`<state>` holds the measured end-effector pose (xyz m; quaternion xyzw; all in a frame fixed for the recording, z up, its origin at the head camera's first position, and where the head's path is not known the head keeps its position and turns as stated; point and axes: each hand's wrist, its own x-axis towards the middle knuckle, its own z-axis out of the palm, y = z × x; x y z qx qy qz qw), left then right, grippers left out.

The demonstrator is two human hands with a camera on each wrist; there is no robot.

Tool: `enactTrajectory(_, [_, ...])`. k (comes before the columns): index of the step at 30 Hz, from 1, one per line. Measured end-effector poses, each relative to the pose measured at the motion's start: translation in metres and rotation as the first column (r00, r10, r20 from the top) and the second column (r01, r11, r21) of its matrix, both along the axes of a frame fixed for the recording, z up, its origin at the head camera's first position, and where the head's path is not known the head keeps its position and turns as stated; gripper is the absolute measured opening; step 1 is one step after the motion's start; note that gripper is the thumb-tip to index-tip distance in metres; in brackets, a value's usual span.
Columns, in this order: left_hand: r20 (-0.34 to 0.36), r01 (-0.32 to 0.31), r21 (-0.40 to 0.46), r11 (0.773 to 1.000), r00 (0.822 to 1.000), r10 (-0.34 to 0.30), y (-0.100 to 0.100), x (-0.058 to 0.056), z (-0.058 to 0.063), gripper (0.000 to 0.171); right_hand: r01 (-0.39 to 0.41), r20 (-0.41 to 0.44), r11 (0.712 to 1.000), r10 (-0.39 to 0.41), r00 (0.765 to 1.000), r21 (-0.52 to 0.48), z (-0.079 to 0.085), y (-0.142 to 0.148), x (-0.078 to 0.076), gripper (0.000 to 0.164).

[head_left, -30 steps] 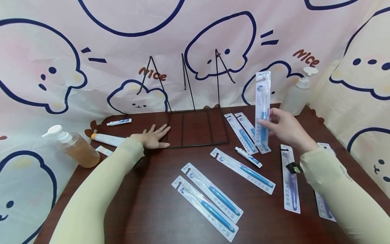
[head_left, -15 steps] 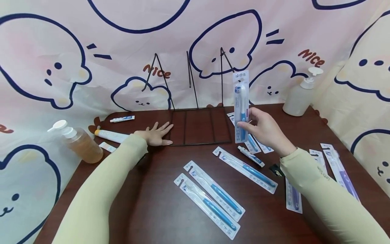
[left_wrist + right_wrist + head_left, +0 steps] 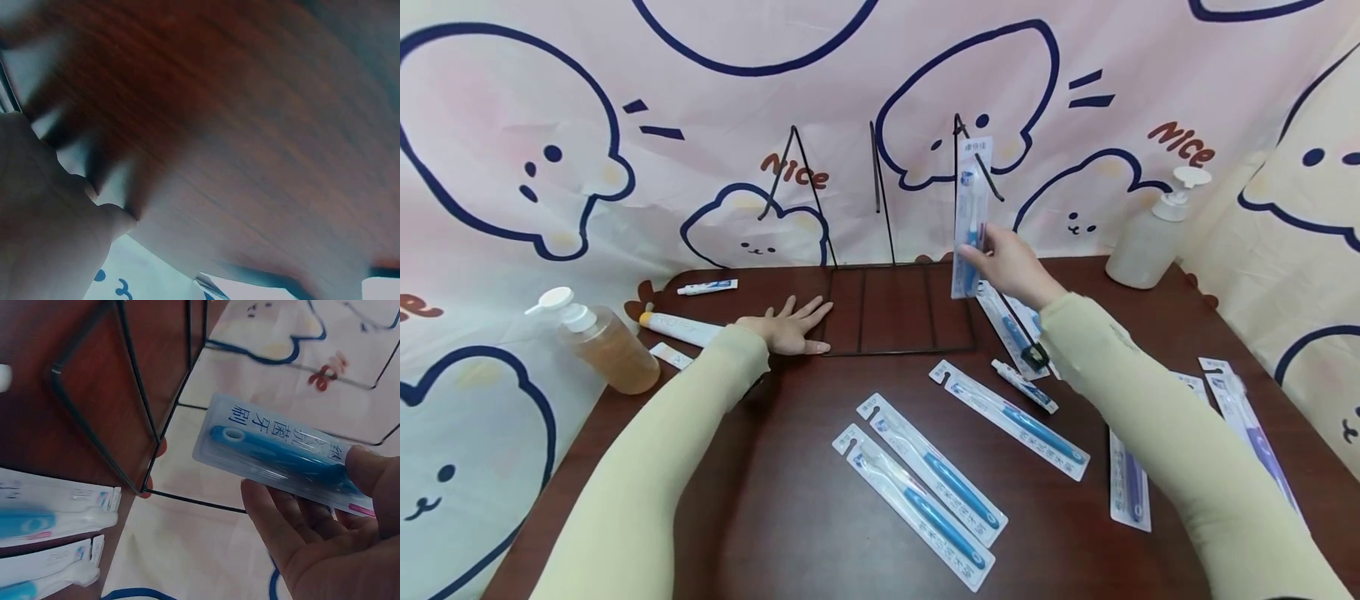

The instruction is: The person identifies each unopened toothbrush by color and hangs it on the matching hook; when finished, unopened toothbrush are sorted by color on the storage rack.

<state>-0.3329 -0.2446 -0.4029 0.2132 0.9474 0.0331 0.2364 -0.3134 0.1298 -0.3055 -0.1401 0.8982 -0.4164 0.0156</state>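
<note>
My right hand [image 3: 1011,265] pinches a packaged blue toothbrush [image 3: 972,196] between thumb and fingers, holding it upright at the right prong of the black wire rack [image 3: 891,353]. The prong overlaps the top of the pack near its hanging hole, and its end shows in front of the card. In the right wrist view, the blue handle end of the toothbrush [image 3: 281,456] points away from the thumb, close to the rack's wire frame [image 3: 134,369]. My left hand [image 3: 786,332] lies flat with spread fingers at the left side of the rack's base.
Several packaged blue toothbrushes [image 3: 917,507] lie on the table, with packaged purple ones [image 3: 1129,483] at right. A small toothpaste tube [image 3: 1024,385] lies near the rack. Pump bottles stand at left [image 3: 613,350] and right [image 3: 1142,246]. A larger tube [image 3: 681,327] lies left.
My right hand has carried the packaged toothbrush left and up from the right side to the rack's right prong. The left hand has stayed at the rack's base.
</note>
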Motion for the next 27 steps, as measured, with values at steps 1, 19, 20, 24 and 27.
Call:
enactTrajectory(1, [-0.003,0.0,0.0,1.0,1.0,0.0,-0.001,0.0,-0.001,0.088,0.004,0.008,1.0,-0.004,1.0,-0.006,0.002,-0.004,-0.008,0.057])
enactTrajectory(19, [-0.008,0.0,-0.023,1.0,1.0,0.0,0.004,0.001,0.006,0.086,0.089,0.066,0.996,-0.089,0.994,0.012,0.011,0.002,-0.066,0.054])
enactTrajectory(20, [-0.01,0.001,-0.022,1.0,1.0,-0.001,0.004,0.001,0.006,0.086,0.094,0.07,0.995,-0.095,0.993,0.019,0.01,0.007,-0.063,0.054])
enactTrajectory(24, [-0.014,0.003,-0.025,1.0,1.0,-0.003,0.003,0.001,0.005,0.087,0.104,0.094,0.99,-0.114,0.989,0.099,-0.004,0.031,-0.051,0.053])
enactTrajectory(27, [-0.013,0.0,-0.016,1.0,1.0,-0.001,0.001,0.002,0.001,0.087,0.069,0.147,0.963,-0.111,0.983,0.262,-0.023,0.049,-0.041,0.057])
